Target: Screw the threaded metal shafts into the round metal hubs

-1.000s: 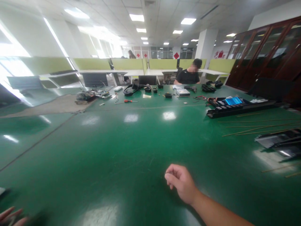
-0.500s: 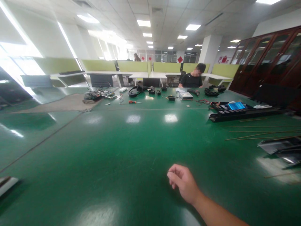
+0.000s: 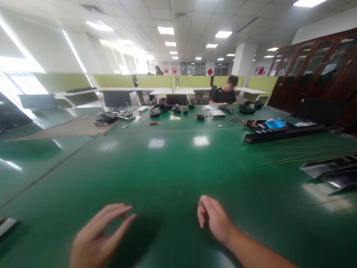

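My left hand (image 3: 102, 234) is over the near part of the green table (image 3: 167, 167), its thumb and fingers stretched forward with a gap between them and nothing in it. To its right, my right hand (image 3: 213, 216) is closed, the fingers curled down and the thumb pressed against them. A tiny dark spot shows at its fingertips, too small to name. Bare table surface lies between the two hands.
An orange screwdriver (image 3: 156, 123), a black headset-like item (image 3: 158, 110) and a silver box (image 3: 216, 114) lie at the far side. Thin rods (image 3: 295, 153) and a long black tray (image 3: 279, 134) are at right. A person (image 3: 224, 95) sits across the table.
My left hand has come into view at the lower left. The right hand stays near the same place, turned slightly, its fingers pointing more downward. The view has shifted a little.
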